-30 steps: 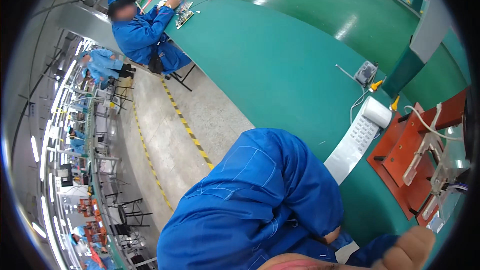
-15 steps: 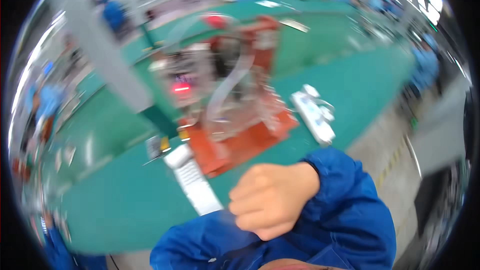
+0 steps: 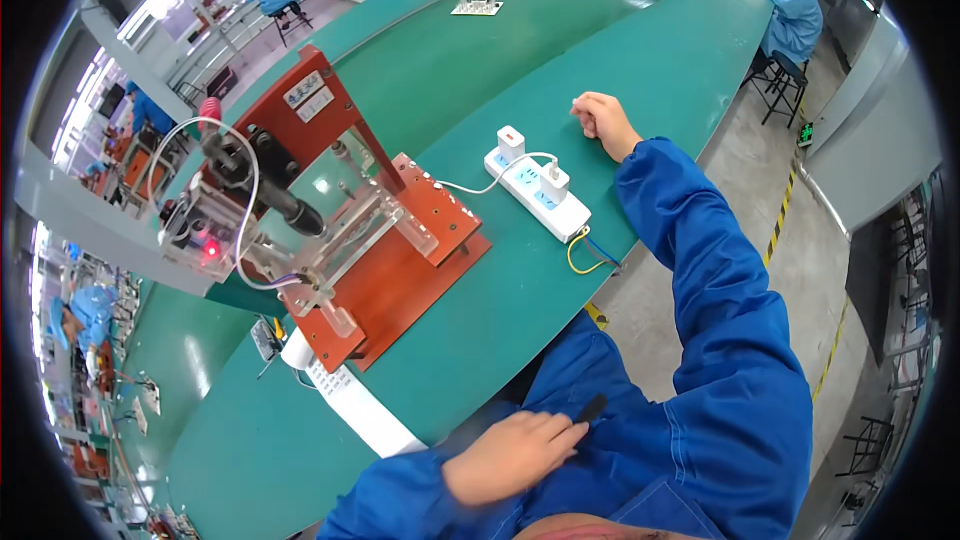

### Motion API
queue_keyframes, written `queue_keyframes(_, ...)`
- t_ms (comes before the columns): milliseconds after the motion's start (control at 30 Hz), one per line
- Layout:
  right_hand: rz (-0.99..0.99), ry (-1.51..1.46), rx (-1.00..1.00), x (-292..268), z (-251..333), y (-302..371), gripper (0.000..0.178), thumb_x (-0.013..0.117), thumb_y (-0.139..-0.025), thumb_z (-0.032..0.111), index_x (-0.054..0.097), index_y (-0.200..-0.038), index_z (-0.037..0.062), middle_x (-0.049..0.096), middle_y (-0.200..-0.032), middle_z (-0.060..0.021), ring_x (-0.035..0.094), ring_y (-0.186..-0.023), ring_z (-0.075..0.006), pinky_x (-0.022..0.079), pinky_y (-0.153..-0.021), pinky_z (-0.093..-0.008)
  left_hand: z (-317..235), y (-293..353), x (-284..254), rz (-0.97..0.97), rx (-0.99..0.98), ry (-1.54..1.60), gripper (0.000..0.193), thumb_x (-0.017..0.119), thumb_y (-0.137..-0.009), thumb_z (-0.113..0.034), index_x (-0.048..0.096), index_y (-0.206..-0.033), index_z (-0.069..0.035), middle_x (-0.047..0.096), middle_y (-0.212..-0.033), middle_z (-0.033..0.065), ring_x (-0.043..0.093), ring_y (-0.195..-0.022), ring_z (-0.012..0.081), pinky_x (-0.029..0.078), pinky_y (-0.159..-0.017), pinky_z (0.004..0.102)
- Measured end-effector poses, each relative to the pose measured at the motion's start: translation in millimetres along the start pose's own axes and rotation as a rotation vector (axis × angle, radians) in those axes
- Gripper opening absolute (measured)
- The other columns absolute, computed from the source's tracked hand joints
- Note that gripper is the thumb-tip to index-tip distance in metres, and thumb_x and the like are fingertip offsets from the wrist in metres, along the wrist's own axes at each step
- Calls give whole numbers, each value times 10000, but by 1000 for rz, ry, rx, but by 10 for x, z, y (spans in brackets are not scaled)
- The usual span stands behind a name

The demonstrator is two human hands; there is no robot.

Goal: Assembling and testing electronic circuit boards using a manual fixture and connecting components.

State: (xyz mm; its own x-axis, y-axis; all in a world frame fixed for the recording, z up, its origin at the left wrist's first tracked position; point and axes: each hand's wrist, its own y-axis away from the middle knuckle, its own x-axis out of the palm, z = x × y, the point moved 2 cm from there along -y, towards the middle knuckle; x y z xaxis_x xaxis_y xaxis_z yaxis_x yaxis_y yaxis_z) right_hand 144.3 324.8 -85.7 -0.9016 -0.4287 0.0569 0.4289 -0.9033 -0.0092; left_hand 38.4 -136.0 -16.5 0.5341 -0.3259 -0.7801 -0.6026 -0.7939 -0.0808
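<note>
My left hand (image 3: 515, 455) rests low in front of my blue jacket. Its bent fingers are closed at one end of a short black strip (image 3: 593, 408) whose kind I cannot make out. My right hand (image 3: 603, 123) is stretched out above the green table (image 3: 455, 355), its fingers curled in; anything inside them is hidden. Nearest to it is a white power strip (image 3: 540, 195) with two white plug-in adapters. To the left stands a red press-like fixture (image 3: 385, 285) with clear plastic parts, a black clamp, tubing and a lit red indicator.
A white label sheet (image 3: 362, 415) lies in front of the fixture. A grey post (image 3: 110, 230) rises at the left. A circuit board (image 3: 477, 7) lies on the far belt. A person in light blue (image 3: 795, 15) sits at the far right, beside the floor's striped line (image 3: 782, 220).
My right hand has moved from close to my body out past the power strip. My left hand and the black strip now show. The view has turned, and its blur has cleared.
</note>
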Motion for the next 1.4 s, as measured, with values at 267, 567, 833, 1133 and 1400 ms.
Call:
queue_keyframes(267,112,-359,-86,295,-134,-1081,270,602,-911,128,600,-1160,26,599,-991,-72,603,-921,-167,535,-879,-385,535,339,-62,-470,-556,-297,509,822,-675,-142,654,-1148,-61,587,-1303,138,526,-1261,371,446,-990,482)
queue_keyframes(567,72,-49,-281,999,-300,-2314,468,610,-889,127,516,-1332,8,552,-1299,-157,545,-1214,-247,464,-1016,-412,637,232,-30,-306,-768,-330,583,855,-680,-366,685,-1191,-143,608,-1330,104,505,-1320,321,312,-1122,521)
queue_keyframes(833,-353,984,-711,1221,-381,-3269,379,633,-752,131,615,-1104,-9,637,-1059,-244,615,-1016,-420,510,-858,-487,625,462,162,-222,-834,-366,480,710,-805,-507,711,-1184,-211,613,-1315,98,507,-1303,338,315,-1102,552)
queue_keyframes(1133,-90,857,-950,810,-288,-3790,561,656,-782,180,552,-1310,23,651,-1149,-237,635,-1062,-376,526,-893,-443,639,385,63,-120,-837,-346,473,657,-840,-524,693,-1223,-250,616,-1303,41,538,-1229,299,356,-1060,503)
queue_keyframes(1400,-34,1463,-824,1248,-324,-3726,356,613,-888,324,675,-1188,144,607,-1189,-86,587,-1132,-309,497,-907,-482,623,317,37,-127,-844,-415,503,675,-822,-532,683,-1235,-245,616,-1302,45,534,-1255,289,345,-1099,502)
